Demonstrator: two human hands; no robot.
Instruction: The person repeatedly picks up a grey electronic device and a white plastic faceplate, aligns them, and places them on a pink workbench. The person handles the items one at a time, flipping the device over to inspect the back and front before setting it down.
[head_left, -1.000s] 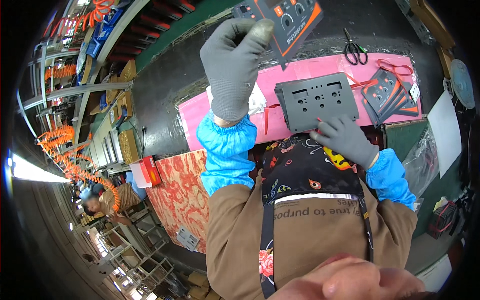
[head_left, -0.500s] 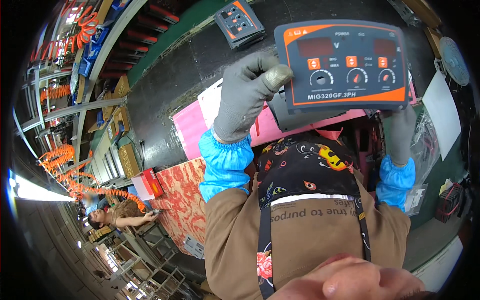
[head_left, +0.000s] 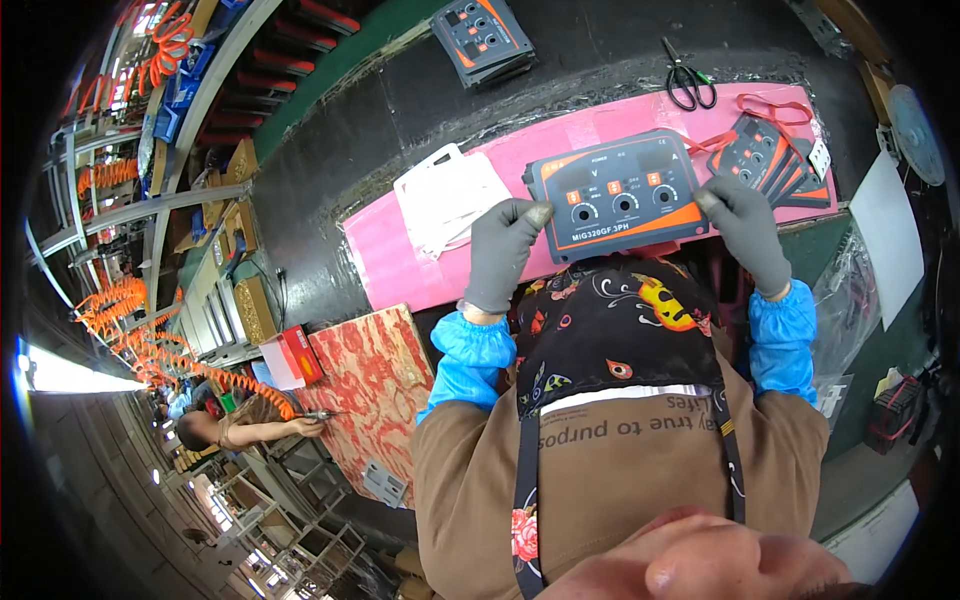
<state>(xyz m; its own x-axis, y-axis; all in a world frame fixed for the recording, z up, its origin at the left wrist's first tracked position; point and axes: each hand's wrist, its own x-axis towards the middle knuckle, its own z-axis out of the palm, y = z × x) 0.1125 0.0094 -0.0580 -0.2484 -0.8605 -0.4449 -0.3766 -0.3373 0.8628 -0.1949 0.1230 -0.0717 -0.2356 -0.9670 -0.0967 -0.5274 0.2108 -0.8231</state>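
Observation:
I hold a grey and orange control panel (head_left: 622, 196) face up over the pink mat (head_left: 400, 255), close to my apron. My left hand (head_left: 502, 252), in a grey glove with a blue sleeve cover, grips its left edge. On the panel's right edge sits my right hand (head_left: 745, 232), gloved the same way. The panel carries knobs and small displays.
A stack of white sheets (head_left: 447, 198) lies on the mat to the left. More panels (head_left: 768, 155) with a red cord sit at the right, scissors (head_left: 685, 80) behind them, another panel stack (head_left: 485, 40) on the dark belt. A person (head_left: 240, 425) works at the lower left beside a plywood board (head_left: 365, 390).
A second ago my left hand was raised and my right rested on a grey panel on the mat. The panel then came up near the camera; now it is lower, held at both edges.

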